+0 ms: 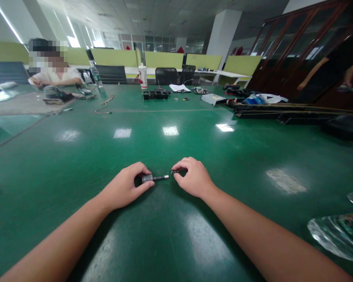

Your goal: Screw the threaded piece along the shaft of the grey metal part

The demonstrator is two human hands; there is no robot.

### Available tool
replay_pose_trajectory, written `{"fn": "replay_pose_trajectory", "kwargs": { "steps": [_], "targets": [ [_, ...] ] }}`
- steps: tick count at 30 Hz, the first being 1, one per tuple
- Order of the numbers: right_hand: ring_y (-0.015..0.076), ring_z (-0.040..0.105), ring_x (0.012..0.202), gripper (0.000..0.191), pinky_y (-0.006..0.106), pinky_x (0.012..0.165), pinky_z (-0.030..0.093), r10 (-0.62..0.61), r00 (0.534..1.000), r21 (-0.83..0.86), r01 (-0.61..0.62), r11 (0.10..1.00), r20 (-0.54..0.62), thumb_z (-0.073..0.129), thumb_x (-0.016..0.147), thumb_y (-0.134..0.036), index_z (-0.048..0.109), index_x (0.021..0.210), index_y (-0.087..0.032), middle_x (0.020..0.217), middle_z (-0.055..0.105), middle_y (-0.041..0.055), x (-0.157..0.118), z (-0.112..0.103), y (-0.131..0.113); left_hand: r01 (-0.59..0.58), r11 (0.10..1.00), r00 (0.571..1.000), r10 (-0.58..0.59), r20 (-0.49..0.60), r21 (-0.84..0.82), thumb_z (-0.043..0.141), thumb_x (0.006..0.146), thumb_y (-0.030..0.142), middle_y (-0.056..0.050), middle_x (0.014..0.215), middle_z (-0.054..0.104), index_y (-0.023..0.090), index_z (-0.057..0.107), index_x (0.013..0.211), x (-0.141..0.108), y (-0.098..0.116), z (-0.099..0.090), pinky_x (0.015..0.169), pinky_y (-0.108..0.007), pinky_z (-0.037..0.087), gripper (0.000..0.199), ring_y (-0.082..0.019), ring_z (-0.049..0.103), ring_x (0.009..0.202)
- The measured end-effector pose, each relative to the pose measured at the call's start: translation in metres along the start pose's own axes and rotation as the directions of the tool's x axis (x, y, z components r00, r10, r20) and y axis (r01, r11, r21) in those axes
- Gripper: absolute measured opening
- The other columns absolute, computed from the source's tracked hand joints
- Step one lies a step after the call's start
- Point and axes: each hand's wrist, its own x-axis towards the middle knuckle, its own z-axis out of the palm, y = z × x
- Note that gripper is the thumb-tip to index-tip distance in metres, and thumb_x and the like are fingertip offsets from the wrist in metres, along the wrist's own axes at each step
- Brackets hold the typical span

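Note:
My left hand (132, 184) is closed around a grey cylinder with a thin dark shaft (161, 178), which resembles a short screwdriver. Its bright silver end points right, toward my other hand. Between thumb and fingertips, my right hand (192, 176) pinches a small dark ridged piece (174, 172); its exact kind is too small to make out. A short gap separates this piece from the silver end. Both hands are low over the green table (153, 239), and my fingers hide part of each held thing.
Clear plastic packaging (332, 237) lies at the right. Farther back are a black part (157, 94), a white bottle (142, 76), a plastic water bottle (95, 74) and long dark bars (261, 111). One person (57, 74) sits at far left; another (338, 58) stands at right.

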Motion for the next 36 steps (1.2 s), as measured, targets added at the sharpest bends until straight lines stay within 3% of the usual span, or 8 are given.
{"fn": "replay_pose_trajectory", "kwargs": {
  "steps": [12, 16, 20, 27, 36],
  "targets": [
    [0.0199, 0.062, 0.084, 0.013, 0.035, 0.079, 0.046, -0.102, 0.994, 0.069, 0.1, 0.993, 0.025, 0.071, 0.072, -0.013, 0.075, 0.08, -0.023, 0.085, 0.074, 0.0014, -0.003, 0.002, -0.004, -0.004, 1.0, 1.0, 0.004, -0.017, -0.019, 0.062, 0.088, 0.04, -0.005, 0.092, 0.068, 0.019, 0.062, 0.094, 0.0, 0.0, 0.0, 0.074, -0.032, 0.05, 0.023, -0.021, 0.063, 0.082],
    [0.0172, 0.064, 0.084, 0.027, 0.032, 0.081, 0.048, -0.197, 0.973, 0.235, 0.165, 0.958, 0.118, 0.072, 0.074, -0.009, 0.075, 0.096, -0.024, 0.088, 0.074, 0.0007, -0.004, 0.004, -0.01, -0.051, 0.998, 0.998, 0.051, 0.02, -0.04, 0.065, 0.086, 0.038, -0.005, 0.094, 0.066, 0.019, 0.061, 0.095, 0.0, 0.001, 0.0, 0.075, -0.032, 0.049, 0.022, -0.02, 0.062, 0.084],
    [0.0154, 0.066, 0.084, 0.039, 0.032, 0.083, 0.049, -0.198, 0.966, 0.297, 0.143, 0.944, 0.166, 0.071, 0.074, -0.005, 0.071, 0.108, -0.024, 0.089, 0.074, 0.0, -0.005, 0.004, -0.014, -0.073, 0.995, 0.996, 0.076, 0.054, -0.065, 0.068, 0.085, 0.038, -0.005, 0.096, 0.066, 0.019, 0.061, 0.095, -0.001, 0.002, 0.002, 0.077, -0.031, 0.049, 0.023, -0.02, 0.062, 0.086],
    [0.0176, 0.063, 0.089, 0.019, 0.034, 0.084, 0.047, -0.255, 0.951, 0.235, 0.211, 0.949, 0.175, 0.069, 0.08, -0.01, 0.074, 0.094, -0.022, 0.09, 0.073, 0.0024, -0.006, 0.003, -0.015, -0.052, 0.996, 0.998, 0.055, 0.042, -0.078, 0.069, 0.084, 0.04, -0.004, 0.093, 0.067, 0.019, 0.063, 0.094, 0.0, 0.002, 0.003, 0.075, -0.03, 0.049, 0.024, -0.02, 0.062, 0.084],
    [0.0189, 0.061, 0.088, 0.015, 0.035, 0.083, 0.045, -0.313, 0.933, 0.202, 0.277, 0.939, 0.177, 0.075, 0.079, -0.018, 0.076, 0.094, -0.022, 0.09, 0.075, 0.0022, -0.005, 0.007, -0.015, -0.047, 0.996, 0.997, 0.051, 0.059, -0.071, 0.071, 0.081, 0.036, -0.003, 0.09, 0.066, 0.019, 0.062, 0.092, 0.0, 0.007, 0.003, 0.075, -0.03, 0.047, 0.022, -0.02, 0.062, 0.083]
  ]
}}
